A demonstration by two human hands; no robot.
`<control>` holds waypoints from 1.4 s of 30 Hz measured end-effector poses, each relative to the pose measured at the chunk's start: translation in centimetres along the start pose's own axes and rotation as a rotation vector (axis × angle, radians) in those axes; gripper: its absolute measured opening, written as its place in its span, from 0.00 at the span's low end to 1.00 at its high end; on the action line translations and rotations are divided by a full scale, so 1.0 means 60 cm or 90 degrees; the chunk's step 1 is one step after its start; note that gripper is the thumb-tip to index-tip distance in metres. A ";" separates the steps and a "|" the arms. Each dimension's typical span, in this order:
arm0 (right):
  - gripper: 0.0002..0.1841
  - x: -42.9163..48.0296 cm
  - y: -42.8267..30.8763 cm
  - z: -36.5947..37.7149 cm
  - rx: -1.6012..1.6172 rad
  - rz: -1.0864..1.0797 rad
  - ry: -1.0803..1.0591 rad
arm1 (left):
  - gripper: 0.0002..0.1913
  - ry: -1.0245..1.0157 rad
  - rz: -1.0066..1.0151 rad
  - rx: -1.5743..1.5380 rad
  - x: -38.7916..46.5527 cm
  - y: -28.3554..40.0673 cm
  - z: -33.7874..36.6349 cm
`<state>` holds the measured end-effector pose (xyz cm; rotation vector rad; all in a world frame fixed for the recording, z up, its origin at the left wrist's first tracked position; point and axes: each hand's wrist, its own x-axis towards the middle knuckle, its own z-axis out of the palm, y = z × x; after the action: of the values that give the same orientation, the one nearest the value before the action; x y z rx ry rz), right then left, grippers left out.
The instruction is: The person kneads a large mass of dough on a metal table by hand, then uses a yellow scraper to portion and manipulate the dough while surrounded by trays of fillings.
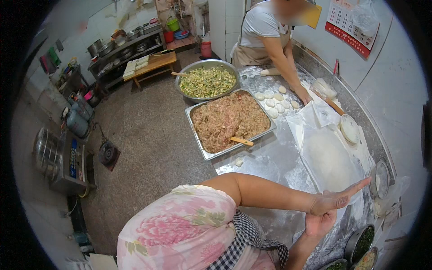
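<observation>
Over the near right side of the floury metal worktable (266, 168), my two hands meet. My left hand (332, 201) reaches in from the left with its index finger stretched out, and nothing shows in it. Just beneath, my right hand (320, 222) touches it with curled fingers, partly hidden by the left. Beyond the hands, a large pale mass of dough (329, 158) lies under a thin translucent sheet. A round sieve (380, 179) is near my left fingertip. A white dish (350, 128) rests by the far edge of the dough.
A metal tray of minced filling (229, 121) with a wooden handle stands beside a bowl of chopped vegetable filling (207, 81). Several dough pieces (275, 101) lie near a co-worker's hand (301, 94). Metal containers of chopped greens (362, 241) stand at lower right. A gas burner (108, 153) sits on the floor.
</observation>
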<state>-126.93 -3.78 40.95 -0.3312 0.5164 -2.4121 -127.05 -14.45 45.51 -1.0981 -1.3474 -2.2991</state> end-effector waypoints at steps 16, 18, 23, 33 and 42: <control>0.33 -0.093 0.023 -0.030 -0.585 -0.245 0.227 | 0.38 -0.248 0.252 0.671 -0.053 -0.090 -0.004; 0.34 -0.065 -0.008 -0.026 -0.336 -0.240 0.174 | 0.39 -0.247 0.172 0.700 -0.071 -0.113 -0.020; 0.38 -0.026 -0.065 0.074 -0.262 -0.254 -0.107 | 0.43 -0.027 -0.203 0.586 -0.083 -0.127 -0.047; 0.25 0.138 -0.063 -0.118 -1.384 -0.260 0.214 | 0.29 0.033 -0.167 -0.036 -0.175 0.297 -0.168; 0.22 0.292 0.509 0.259 -1.023 -0.105 -0.054 | 0.45 0.178 0.171 -0.005 -0.598 0.820 -0.280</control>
<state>-118.25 -41.23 43.17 -1.1037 2.3280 -1.5382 -83.33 -60.07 46.26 -0.8603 -1.0198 -2.1642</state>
